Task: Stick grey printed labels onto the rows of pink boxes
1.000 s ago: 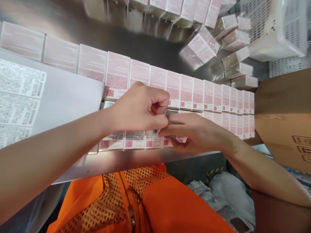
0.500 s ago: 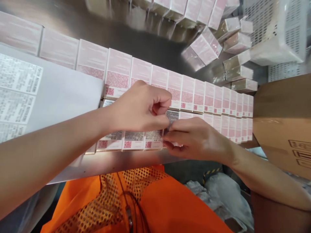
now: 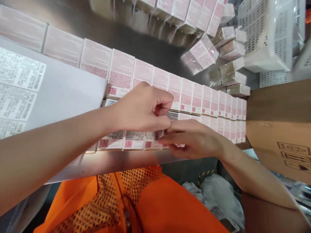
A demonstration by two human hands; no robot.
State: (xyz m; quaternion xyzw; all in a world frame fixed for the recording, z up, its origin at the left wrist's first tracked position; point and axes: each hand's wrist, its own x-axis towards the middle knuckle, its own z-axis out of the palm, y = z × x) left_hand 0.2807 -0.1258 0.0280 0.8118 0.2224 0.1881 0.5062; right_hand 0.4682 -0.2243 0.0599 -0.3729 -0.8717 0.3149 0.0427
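Observation:
Two adjoining rows of pink-and-white boxes (image 3: 120,72) run across the bench, printed with small red codes. In the near row, several boxes carry silver printed labels (image 3: 134,136). My left hand (image 3: 143,106) is closed over this row, thumb and finger pinched together. Touching it or nearly so, my right hand (image 3: 198,137) has its fingers closed low on the same row. Part of a silver label (image 3: 173,115) shows on the box between them. What the fingertips hold, if anything, is hidden. Beneath my left forearm lies a white backing sheet (image 3: 75,85) bearing more labels (image 3: 19,69).
Film-wrapped boxes (image 3: 203,53) lie loose at the back, near a stacked row (image 3: 178,13). White perforated baskets (image 3: 267,38) stand at the back right. A cardboard carton (image 3: 274,129) borders the right end. Plastic bags (image 3: 221,194) lie below the bench edge.
The view has shifted slightly, so the baskets and carton appear farther left. Both hands keep nearly the same pose; my right fingertips sit a little farther left on the near row.

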